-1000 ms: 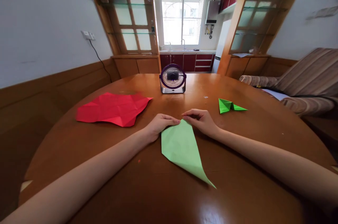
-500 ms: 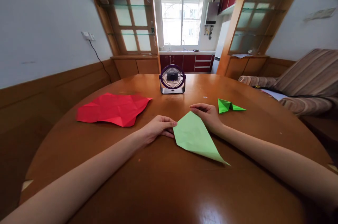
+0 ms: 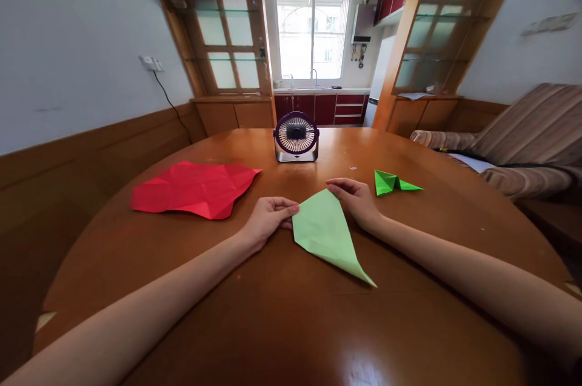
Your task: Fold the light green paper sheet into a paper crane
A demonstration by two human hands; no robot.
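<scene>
Between my hands is a sheet of light green paper, folded into a kite-like shape with its long point toward me and to the right. My left hand pinches its left corner, thumb on top and the other fingers beneath. At the top corner, my right hand grips the paper between thumb and fingertips. The lower edge of the paper curls slightly above the table.
A creased red paper sheet lies on the wooden table to the left. At the right is a folded bright green paper piece. A small purple fan stands at the back, and a striped armchair is beyond the right edge.
The light green paper has turned a little, its long point swinging left. My left hand has shifted slightly left and away from me, while my right hand stays almost in place.
</scene>
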